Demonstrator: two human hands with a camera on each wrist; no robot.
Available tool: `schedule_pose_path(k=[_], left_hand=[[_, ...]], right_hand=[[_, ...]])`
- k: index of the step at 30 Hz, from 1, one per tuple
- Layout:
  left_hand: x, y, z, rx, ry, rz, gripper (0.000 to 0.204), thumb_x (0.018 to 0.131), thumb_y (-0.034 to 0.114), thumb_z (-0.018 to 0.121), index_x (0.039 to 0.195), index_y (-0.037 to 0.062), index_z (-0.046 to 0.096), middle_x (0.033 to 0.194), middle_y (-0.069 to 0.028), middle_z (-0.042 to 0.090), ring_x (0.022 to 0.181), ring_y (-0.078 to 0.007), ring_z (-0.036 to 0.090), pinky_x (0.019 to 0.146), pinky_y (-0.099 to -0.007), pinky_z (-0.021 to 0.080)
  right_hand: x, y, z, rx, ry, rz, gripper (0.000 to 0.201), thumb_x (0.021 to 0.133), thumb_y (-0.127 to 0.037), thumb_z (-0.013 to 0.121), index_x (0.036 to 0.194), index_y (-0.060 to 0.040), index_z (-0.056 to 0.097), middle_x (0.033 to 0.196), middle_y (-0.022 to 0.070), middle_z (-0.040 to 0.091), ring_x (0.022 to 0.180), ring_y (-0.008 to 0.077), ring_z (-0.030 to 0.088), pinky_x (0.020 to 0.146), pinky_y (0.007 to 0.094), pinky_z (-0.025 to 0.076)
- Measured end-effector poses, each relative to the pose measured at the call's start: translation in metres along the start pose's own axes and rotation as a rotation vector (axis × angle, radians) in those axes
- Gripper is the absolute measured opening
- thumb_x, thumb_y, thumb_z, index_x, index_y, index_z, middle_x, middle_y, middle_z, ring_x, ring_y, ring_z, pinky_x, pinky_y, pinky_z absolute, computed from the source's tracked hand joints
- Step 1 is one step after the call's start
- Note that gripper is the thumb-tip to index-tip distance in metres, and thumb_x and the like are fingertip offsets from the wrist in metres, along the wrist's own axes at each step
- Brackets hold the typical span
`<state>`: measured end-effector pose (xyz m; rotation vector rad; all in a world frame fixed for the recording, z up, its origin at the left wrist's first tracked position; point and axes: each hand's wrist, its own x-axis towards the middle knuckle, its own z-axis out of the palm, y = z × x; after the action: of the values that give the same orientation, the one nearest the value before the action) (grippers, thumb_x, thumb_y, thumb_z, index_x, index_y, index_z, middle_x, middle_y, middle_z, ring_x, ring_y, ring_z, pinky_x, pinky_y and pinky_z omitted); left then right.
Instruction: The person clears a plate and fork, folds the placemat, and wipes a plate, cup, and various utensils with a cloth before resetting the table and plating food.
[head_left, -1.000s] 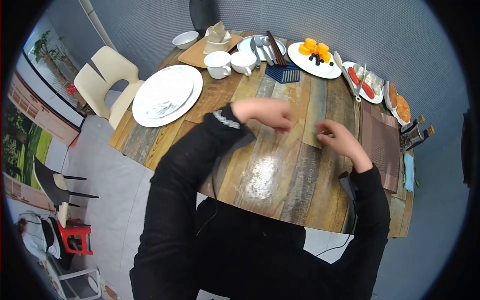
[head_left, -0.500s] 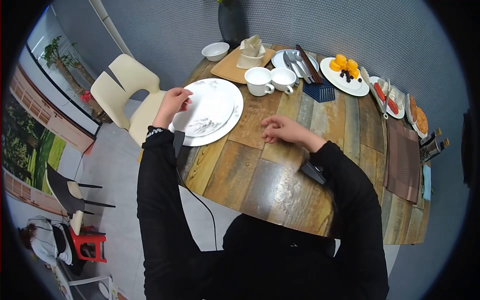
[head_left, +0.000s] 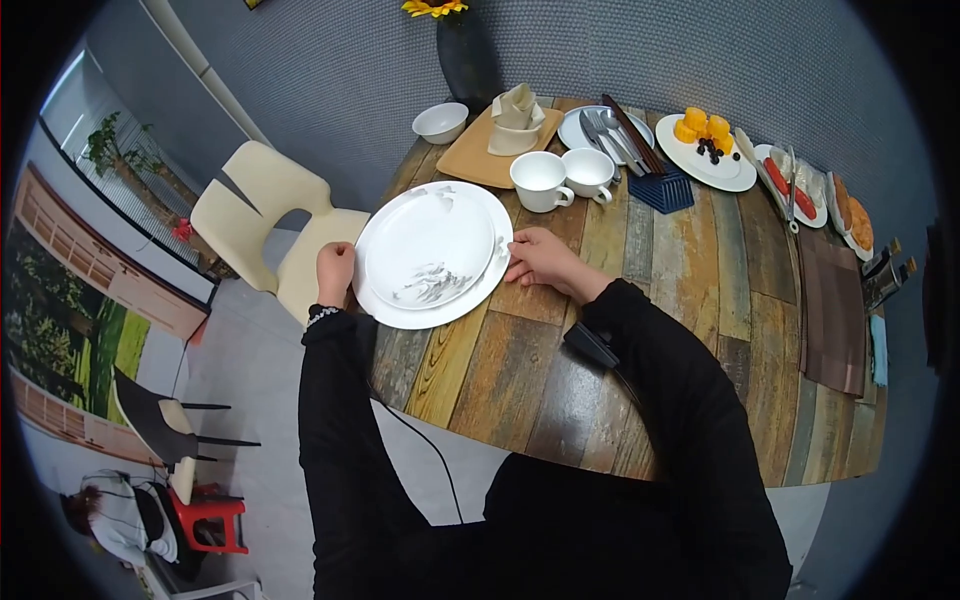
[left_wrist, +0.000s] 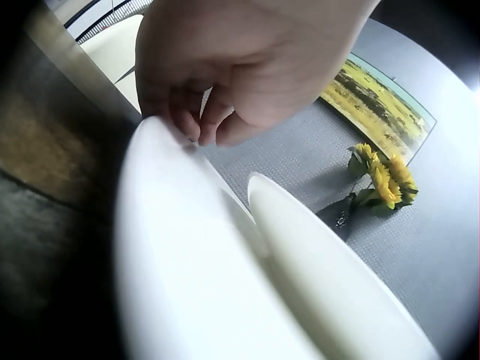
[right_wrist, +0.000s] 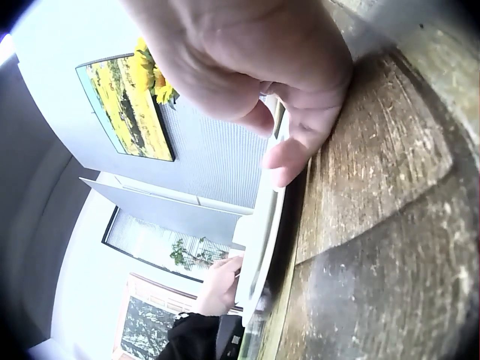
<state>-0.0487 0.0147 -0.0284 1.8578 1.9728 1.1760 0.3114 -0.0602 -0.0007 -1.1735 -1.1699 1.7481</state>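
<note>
Two white plates are stacked near the left edge of the round wooden table (head_left: 640,330): a small plate (head_left: 430,245) lies on a large plate (head_left: 470,295). My left hand (head_left: 338,270) grips the large plate's left rim. In the left wrist view its curled fingers (left_wrist: 187,112) sit on that rim (left_wrist: 172,247), with the small plate (left_wrist: 330,277) behind. My right hand (head_left: 525,262) holds the right rim. In the right wrist view its fingers (right_wrist: 289,157) curl over the plate's edge (right_wrist: 264,232).
Behind the plates stand two white cups (head_left: 540,180), a wooden tray (head_left: 475,158) with a napkin holder, a bowl (head_left: 440,122) and a dark vase (head_left: 468,55). Cutlery, a blue trivet (head_left: 662,190), food plates (head_left: 705,150) and a brown placemat (head_left: 832,310) lie to the right. A cream chair (head_left: 265,215) stands at the left.
The view has swung left. My left hand moved from the table's middle to the large plate's left rim. My right hand moved left onto its right rim.
</note>
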Motion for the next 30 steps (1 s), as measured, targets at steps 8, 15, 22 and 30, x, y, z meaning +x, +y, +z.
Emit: schedule_pose_path(k=[8, 15, 22, 30], left_hand=[[0.006, -0.004, 0.003, -0.205, -0.3, -0.2, 0.015, 0.08, 0.009, 0.056, 0.081, -0.0059, 0.057, 0.069, -0.0068, 0.058, 0.057, -0.0131, 0.053, 0.052, -0.0278, 0.042], [0.004, -0.001, -0.004, -0.27, -0.319, -0.11, 0.016, 0.078, 0.012, 0.06, 0.078, -0.0047, 0.057, 0.064, -0.0042, 0.057, 0.05, -0.0119, 0.051, 0.046, -0.0263, 0.04], [-0.016, 0.036, -0.034, -0.12, -0.652, -0.324, 0.016, 0.08, 0.017, 0.059, 0.079, 0.0014, 0.057, 0.064, -0.0023, 0.056, 0.048, -0.0112, 0.051, 0.044, -0.025, 0.042], [-0.046, 0.065, -0.035, -0.157, -0.755, -0.327, 0.019, 0.08, 0.018, 0.06, 0.084, 0.0009, 0.052, 0.067, -0.0046, 0.056, 0.051, -0.0123, 0.054, 0.042, -0.0248, 0.045]], right_hand=[[0.005, 0.0, -0.001, -0.043, 0.045, 0.037, 0.016, 0.087, -0.014, 0.046, 0.09, 0.001, 0.049, 0.069, 0.0072, 0.055, 0.051, 0.0116, 0.057, 0.039, 0.0216, 0.042], [0.007, 0.01, -0.002, -0.006, 0.075, -0.036, 0.019, 0.086, -0.015, 0.048, 0.079, 0.0027, 0.052, 0.057, 0.0093, 0.056, 0.044, 0.0127, 0.054, 0.037, 0.0217, 0.041], [-0.016, 0.008, -0.007, -0.262, 0.018, -0.075, 0.027, 0.083, -0.014, 0.051, 0.067, 0.0072, 0.056, 0.053, 0.0122, 0.058, 0.038, 0.0133, 0.052, 0.034, 0.0234, 0.041], [-0.058, 0.015, -0.026, -0.333, 0.034, -0.063, 0.023, 0.08, -0.011, 0.055, 0.065, 0.0068, 0.056, 0.053, 0.012, 0.059, 0.04, 0.0136, 0.054, 0.035, 0.0228, 0.041]])
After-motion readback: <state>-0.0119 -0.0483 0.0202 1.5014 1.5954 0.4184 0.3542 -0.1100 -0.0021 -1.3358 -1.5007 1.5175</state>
